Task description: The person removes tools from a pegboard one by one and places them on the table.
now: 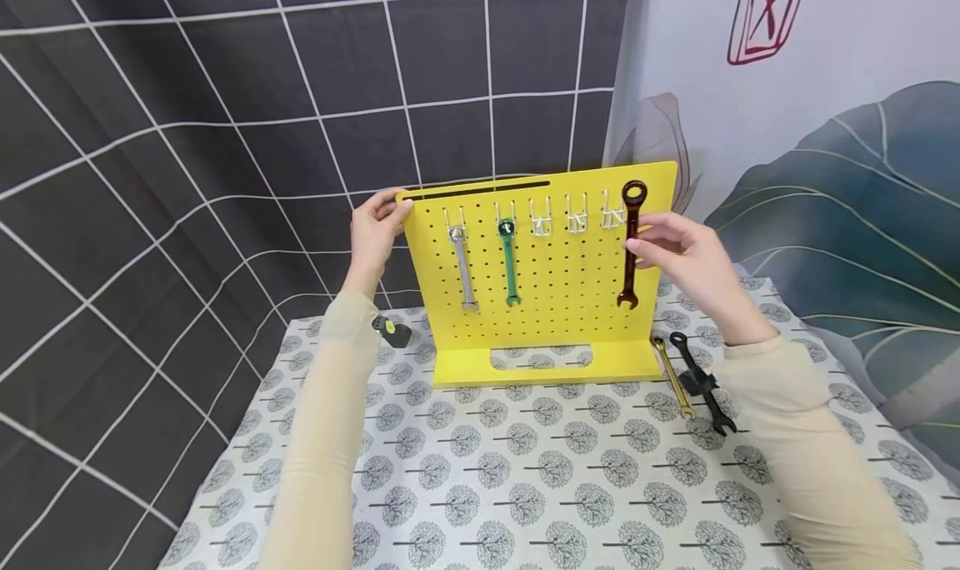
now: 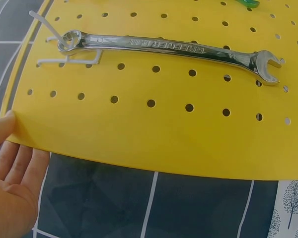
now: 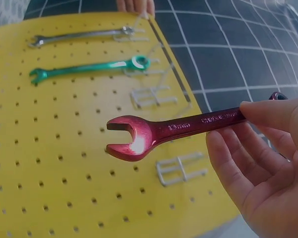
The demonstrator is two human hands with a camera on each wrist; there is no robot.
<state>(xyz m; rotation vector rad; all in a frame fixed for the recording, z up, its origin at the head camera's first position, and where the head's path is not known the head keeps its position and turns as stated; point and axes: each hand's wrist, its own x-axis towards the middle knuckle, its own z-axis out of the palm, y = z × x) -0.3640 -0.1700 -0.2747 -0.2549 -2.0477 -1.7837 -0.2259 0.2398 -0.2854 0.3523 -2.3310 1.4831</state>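
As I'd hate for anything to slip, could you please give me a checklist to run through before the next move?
1. Yellow perforated pegboard steadied: ok, the left hand grips its top corner.
2. Dark red metal wrench secure: ok, the right hand pinches its shaft.
3. Red wrench hung: not ok, it is held in front of the board.
4. Free white wire hook: ok, beside the green metal wrench.
5. Silver metal wrench hung: ok, ring on its hook.
6. Gold metal wrench clear of the board's base: cannot tell, very close.
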